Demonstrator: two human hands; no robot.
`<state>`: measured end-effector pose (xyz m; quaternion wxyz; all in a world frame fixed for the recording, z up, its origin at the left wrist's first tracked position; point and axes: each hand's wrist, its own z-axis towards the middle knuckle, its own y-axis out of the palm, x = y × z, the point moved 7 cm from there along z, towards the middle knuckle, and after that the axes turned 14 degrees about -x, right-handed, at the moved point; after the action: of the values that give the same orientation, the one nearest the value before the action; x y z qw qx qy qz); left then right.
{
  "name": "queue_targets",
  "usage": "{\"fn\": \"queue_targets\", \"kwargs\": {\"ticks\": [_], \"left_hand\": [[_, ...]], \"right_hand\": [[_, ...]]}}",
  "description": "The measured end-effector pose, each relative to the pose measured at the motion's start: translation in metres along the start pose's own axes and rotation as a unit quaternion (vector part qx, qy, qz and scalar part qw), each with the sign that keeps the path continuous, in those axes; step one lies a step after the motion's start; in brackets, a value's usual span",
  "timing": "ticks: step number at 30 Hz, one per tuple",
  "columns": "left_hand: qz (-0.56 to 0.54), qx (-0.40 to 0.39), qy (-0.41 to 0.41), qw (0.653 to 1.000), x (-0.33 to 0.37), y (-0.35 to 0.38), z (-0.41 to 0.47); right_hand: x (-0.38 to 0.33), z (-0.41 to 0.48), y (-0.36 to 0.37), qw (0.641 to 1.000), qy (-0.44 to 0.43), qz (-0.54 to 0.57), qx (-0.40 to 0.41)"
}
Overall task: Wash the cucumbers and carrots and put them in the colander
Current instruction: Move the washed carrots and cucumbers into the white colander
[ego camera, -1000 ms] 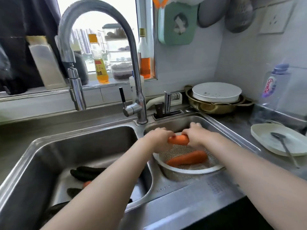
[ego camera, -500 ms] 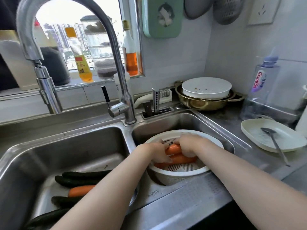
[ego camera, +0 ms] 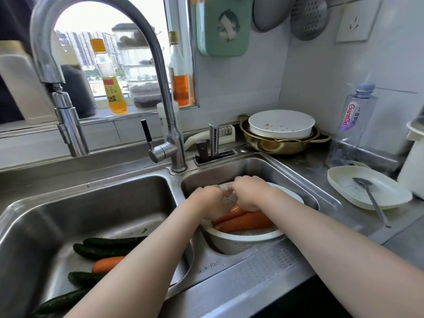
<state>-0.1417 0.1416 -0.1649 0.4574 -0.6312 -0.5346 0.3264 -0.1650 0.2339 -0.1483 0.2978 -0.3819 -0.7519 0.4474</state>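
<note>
The second carrot (ego camera: pixel 246 222) has just gone down beside the first in the colander (ego camera: pixel 246 241) in the right basin, left hand (ego camera: pixel 207 201) and right hand (ego camera: pixel 251 193) loosening over it — grip unclear — while cucumbers (ego camera: pixel 103 251) and one carrot (ego camera: pixel 106 263) wait unwashed on the left.

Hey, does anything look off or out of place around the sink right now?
Nothing stands out. Two carrots lie in the colander under both hands, and cucumbers with one carrot wait in the left basin. No spills show.
</note>
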Motion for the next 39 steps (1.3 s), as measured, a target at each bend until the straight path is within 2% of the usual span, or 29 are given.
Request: {"fn": "queue_targets", "kwargs": {"ticks": [4,7,12,15,19,21,24,28,33,36,39], "left_hand": [[-0.039,0.119,-0.014,0.992,-0.043,-0.020,-0.040],[-0.067,0.137,-0.065,0.986,-0.091,-0.015,-0.078],[-0.117,0.076,-0.152,0.979,-0.184,0.027,-0.139],[-0.144,0.014,-0.181,0.973,-0.225,0.061,-0.164],[-0.205,-0.075,-0.194,0.957,-0.256,0.109,-0.175],[-0.216,-0.130,-0.197,0.947,-0.264,0.128,-0.173],[-0.199,-0.173,-0.197,0.944,-0.271,0.143,-0.167],[-0.195,-0.184,-0.225,0.937,-0.270,0.147,-0.157],[-0.182,-0.199,-0.246,0.931,-0.269,0.153,-0.158],[-0.190,-0.219,-0.236,0.928,-0.271,0.159,-0.158],[-0.214,-0.186,-0.213,0.935,-0.272,0.151,-0.161]], "right_hand": [[-0.042,-0.011,-0.038,0.995,-0.048,0.033,0.080],[-0.092,-0.011,-0.056,0.988,-0.099,0.065,0.102],[-0.194,-0.004,-0.069,0.971,-0.182,0.116,0.102],[-0.247,0.019,-0.047,0.974,-0.192,0.117,0.013],[-0.293,0.048,0.004,0.975,-0.174,-0.023,-0.135],[-0.307,0.055,0.023,0.970,-0.174,-0.058,-0.157],[-0.321,0.064,0.040,0.970,-0.175,-0.042,-0.163],[-0.327,0.073,0.050,0.976,-0.157,-0.028,-0.146],[-0.324,0.072,0.056,0.973,-0.164,0.005,-0.161],[-0.319,0.070,0.056,0.969,-0.175,0.010,-0.174],[-0.317,0.068,0.050,0.969,-0.184,0.013,-0.165]]}}
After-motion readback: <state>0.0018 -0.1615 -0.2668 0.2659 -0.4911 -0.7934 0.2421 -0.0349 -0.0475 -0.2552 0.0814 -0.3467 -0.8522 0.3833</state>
